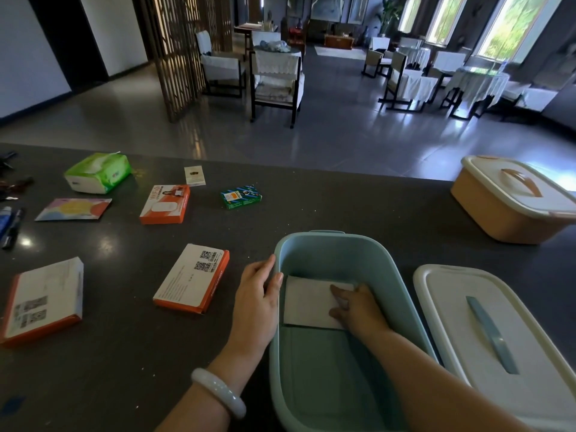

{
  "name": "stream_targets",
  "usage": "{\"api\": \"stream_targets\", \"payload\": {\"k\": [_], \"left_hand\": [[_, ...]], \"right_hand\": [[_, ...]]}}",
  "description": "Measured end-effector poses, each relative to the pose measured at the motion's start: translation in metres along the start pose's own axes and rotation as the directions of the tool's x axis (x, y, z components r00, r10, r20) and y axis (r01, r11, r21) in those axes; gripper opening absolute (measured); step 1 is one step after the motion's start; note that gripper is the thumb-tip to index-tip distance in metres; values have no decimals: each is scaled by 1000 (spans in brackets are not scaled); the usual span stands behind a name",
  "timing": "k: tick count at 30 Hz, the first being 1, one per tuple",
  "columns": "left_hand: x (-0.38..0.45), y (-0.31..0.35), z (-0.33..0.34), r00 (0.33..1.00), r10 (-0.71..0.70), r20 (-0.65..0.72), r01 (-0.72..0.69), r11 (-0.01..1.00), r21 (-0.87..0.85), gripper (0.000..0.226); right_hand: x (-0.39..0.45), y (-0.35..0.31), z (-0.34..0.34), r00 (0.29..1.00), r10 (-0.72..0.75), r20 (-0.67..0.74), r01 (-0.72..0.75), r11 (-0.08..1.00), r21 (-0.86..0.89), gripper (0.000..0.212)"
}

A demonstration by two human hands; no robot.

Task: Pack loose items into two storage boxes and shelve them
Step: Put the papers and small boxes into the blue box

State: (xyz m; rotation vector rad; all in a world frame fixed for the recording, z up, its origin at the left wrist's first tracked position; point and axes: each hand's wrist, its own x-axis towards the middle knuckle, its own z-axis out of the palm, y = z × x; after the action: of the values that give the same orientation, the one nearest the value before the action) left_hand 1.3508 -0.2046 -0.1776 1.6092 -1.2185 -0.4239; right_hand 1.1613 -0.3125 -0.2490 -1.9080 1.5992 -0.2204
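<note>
An open teal storage box stands on the dark counter in front of me. My right hand is inside it, fingers on a flat white box that lies on the bottom at the far end. My left hand grips the teal box's left rim. The teal box's white lid with a blue handle lies to its right. An orange storage box with its lid on sits at the far right. Loose on the counter are three orange-and-white boxes.
Further left lie a green tissue pack, a small green card box, a small white card, a pastel flat packet and pens at the left edge. Beyond the counter are chairs and covered tables.
</note>
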Motion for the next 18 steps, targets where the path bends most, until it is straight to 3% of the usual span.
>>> {"api": "stream_targets", "payload": {"k": [8, 14, 18], "left_hand": [[0, 0, 1, 1000, -19, 10, 19, 1000, 10, 41], [1, 0, 1, 1000, -21, 17, 21, 1000, 20, 41], [2, -1, 1, 999, -42, 22, 41, 999, 14, 40]], "right_hand": [[4, 4, -2, 1000, -2, -1, 2, 998, 62, 53], [0, -4, -7, 999, -39, -23, 37, 996, -80, 52], [-6, -27, -24, 994, -68, -86, 64, 997, -43, 41]]}}
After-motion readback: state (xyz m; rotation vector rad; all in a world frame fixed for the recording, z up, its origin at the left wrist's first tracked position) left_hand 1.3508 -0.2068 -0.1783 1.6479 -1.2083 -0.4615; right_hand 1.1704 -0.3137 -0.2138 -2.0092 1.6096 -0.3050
